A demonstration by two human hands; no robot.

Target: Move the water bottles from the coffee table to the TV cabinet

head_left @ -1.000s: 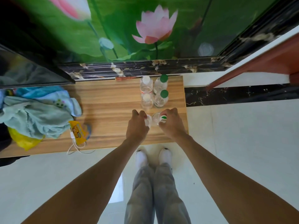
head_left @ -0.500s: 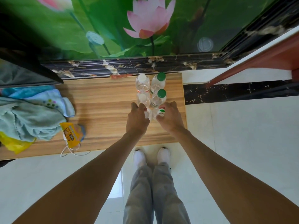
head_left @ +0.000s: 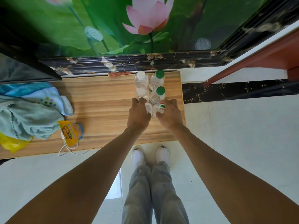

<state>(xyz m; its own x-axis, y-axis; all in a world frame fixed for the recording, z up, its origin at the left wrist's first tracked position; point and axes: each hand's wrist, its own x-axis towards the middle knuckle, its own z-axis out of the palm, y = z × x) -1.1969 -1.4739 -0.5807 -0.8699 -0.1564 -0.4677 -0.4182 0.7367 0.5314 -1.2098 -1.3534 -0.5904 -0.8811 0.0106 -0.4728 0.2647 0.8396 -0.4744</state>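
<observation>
The left hand (head_left: 138, 116) is curled around a clear white-capped plastic bottle (head_left: 148, 108); the right hand (head_left: 170, 115) grips a clear green-capped bottle (head_left: 161, 108); both stand on the wooden cabinet top (head_left: 103, 107), directly before four more upright bottles (head_left: 149, 86).

A wooden cabinet top (head_left: 100, 101) carries water bottles (head_left: 141, 81), crumpled towels (head_left: 27, 117) and a yellow packet (head_left: 68, 133).

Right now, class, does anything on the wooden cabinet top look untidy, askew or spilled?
The clear plastic water bottles stand upright in two neat rows, nothing spilled. The odd spot is left: a crumpled pale blue towel heaped there, and a white cable dangling over the wooden cabinet top's front edge.
</observation>
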